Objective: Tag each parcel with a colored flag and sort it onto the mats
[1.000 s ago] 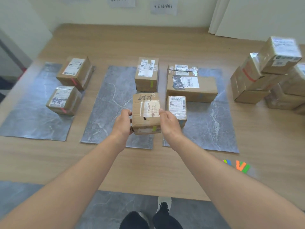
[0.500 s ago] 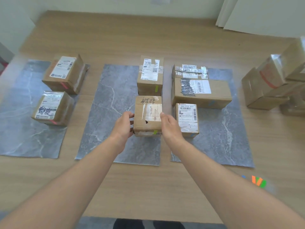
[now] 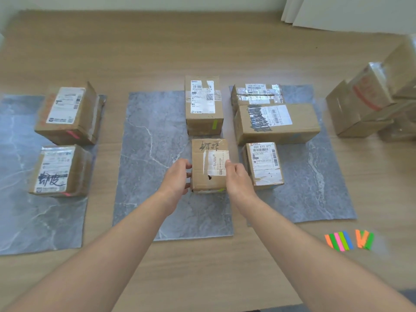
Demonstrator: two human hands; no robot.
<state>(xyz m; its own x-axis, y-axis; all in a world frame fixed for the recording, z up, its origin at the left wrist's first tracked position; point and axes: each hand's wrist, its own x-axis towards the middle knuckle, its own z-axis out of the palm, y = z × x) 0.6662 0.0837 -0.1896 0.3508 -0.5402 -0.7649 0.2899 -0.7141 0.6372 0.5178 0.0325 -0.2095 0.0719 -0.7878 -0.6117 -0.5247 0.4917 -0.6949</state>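
1. We hold a taped parcel (image 3: 209,165) down on the right part of the middle mat (image 3: 153,143). The left hand (image 3: 176,176) curls its fingers against the box's left face. The right hand (image 3: 237,179) lays its thumb on the top edge, with its other fingers hidden behind the right face.
2. A second ago we appeared to carry this parcel, tilted, above the mat's near half. Now it sits flat and farther in, just in front of another parcel (image 3: 203,104) at the mat's far right corner.
3. A green flag (image 3: 221,189) shows on the held box's near bottom edge, and its neighbour wears a green flag too. We judge this mat takes green, so the parcel looks tagged and placed, and only letting go seems left.
4. More work waits. A pile of parcels (image 3: 360,104) stands well to the right of the middle mat, beyond the neighbouring mat. Spare coloured flags (image 3: 349,240) lie on the table (image 3: 202,266) off the middle mat's near right corner.
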